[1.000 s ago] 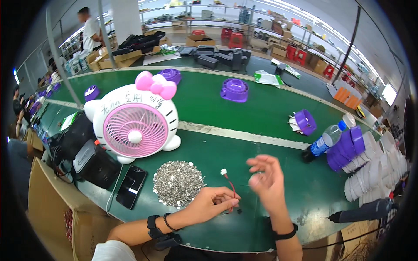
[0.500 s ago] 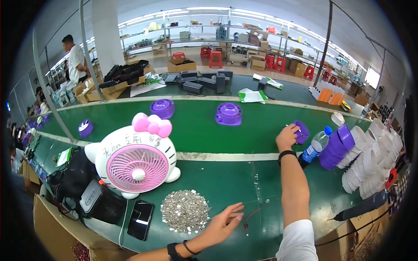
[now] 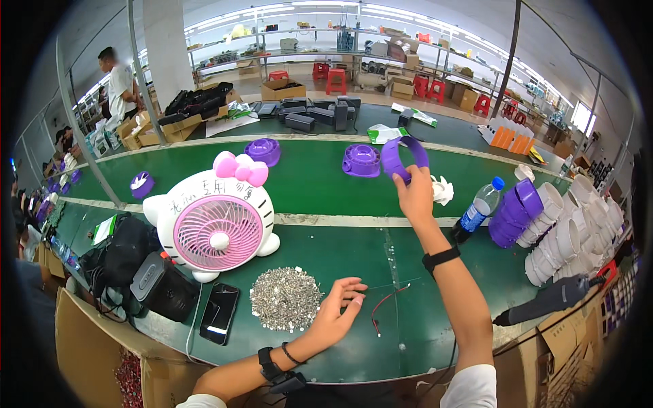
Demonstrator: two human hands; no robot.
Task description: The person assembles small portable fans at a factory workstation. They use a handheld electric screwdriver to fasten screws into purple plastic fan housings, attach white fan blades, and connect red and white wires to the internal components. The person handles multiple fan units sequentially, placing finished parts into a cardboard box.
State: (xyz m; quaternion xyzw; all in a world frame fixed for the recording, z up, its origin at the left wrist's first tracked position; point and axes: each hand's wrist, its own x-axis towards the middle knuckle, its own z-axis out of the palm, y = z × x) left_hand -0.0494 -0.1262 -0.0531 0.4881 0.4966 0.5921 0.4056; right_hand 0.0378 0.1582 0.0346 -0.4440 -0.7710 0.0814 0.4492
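Observation:
My right hand [image 3: 416,196] grips a purple plastic ring [image 3: 392,162] by its near edge, raised over the green conveyor belt. Just right of the hand, a white fan blade wheel [image 3: 443,191] rests on the belt. Past the ring stands a purple round housing [image 3: 361,162], and a second purple housing [image 3: 262,152] is farther left. My left hand [image 3: 333,314] hovers low by the near table, fingers loosely bent and apart, holding nothing. It is between a heap of small silvery metal parts [image 3: 286,299] and a thin red wire with end connectors [image 3: 376,314].
A pink-and-white cat-shaped fan [image 3: 218,228], a black phone [image 3: 220,314] and a black box-like device [image 3: 163,285] occupy the left. At right stand a drink bottle [image 3: 479,209], stacked purple rings [image 3: 510,216], stacked white rings [image 3: 554,248] and a black power screwdriver [image 3: 547,300].
My right hand has lifted the purple ring off the belt and carried it leftward. The white blade wheel now shows beside the hand. My left hand has shifted slightly left.

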